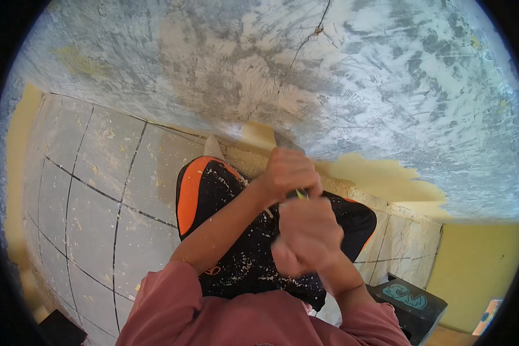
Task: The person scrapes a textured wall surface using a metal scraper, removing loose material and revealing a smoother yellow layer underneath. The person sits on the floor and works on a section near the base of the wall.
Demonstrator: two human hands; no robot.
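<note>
Both my hands grip one scraper in front of my knees. My left hand (pixel 292 173) is closed round it close to the wall. Behind it, nearer my body, my right hand (pixel 309 233) is shut on the handle end and looks slightly blurred. A bit of the black and yellow-green handle (pixel 302 194) shows between the fists. The broad grey blade (pixel 287 142) reaches past my left hand to the low part of the wall (pixel 264 65); its exact contact is hard to tell. Yellow paint (pixel 372 173) remains in patches there, beside scraped grey and white plaster.
Paint flakes lie on the grey floor tiles (pixel 95 173) and on my black and orange trousers (pixel 238 259). A black box-like object (pixel 408 302) with a teal mark stands at the lower right. A yellow wall (pixel 475 268) rises behind it. A crack (pixel 302 45) runs down the scraped wall.
</note>
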